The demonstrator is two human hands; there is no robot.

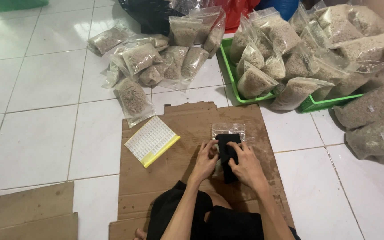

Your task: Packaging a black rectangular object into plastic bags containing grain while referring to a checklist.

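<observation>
On a white tiled floor, a cardboard sheet (174,178) carries a clear plastic bag (228,130); the left hand (204,161) and right hand (246,166) grip a black device (227,153) on it, fingers curled closed.

bright even light, soft shadows, perhaps slight edge distortion

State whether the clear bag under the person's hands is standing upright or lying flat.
Lying flat: the clear bag rests on the cardboard sheet, a black object across it under the left hand and right hand.
</observation>
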